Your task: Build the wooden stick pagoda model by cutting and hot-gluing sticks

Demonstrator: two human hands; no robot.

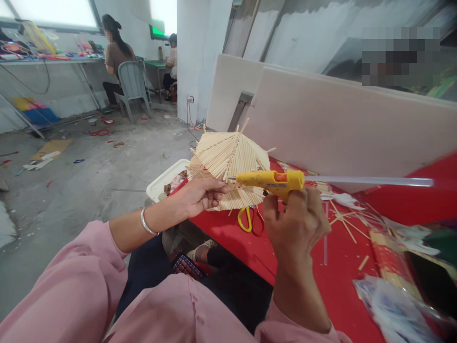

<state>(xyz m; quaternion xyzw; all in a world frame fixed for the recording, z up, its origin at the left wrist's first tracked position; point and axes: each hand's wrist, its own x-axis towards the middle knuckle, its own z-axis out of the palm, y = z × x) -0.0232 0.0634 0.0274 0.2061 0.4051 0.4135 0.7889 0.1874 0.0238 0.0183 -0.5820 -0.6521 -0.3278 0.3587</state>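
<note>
The right hand (296,221) is wrapped tight around the grip of a yellow hot-glue gun with an orange trigger (273,181), held level so its nozzle points toward nine o'clock; a long clear glue stick (371,181) juts from its back toward three o'clock. The nozzle tip sits right at the edge of a fan-shaped canopy of pale bamboo sticks (230,159), which the left hand (198,196) pinches from beneath at about seven o'clock of the piece, fingers closed on its lower layer. The canopy is held in the air above the near edge of the red-covered table (332,281). Below it, at six o'clock, lie yellow-handled scissors (250,220); a white plastic tub (162,183) sits at eight o'clock. Loose sticks (344,219) are scattered at four o'clock of the gun. The left fingertips look close to the nozzle, so hot glue could run onto them; the trailing glue stick could also snag and jolt the aim.
</note>
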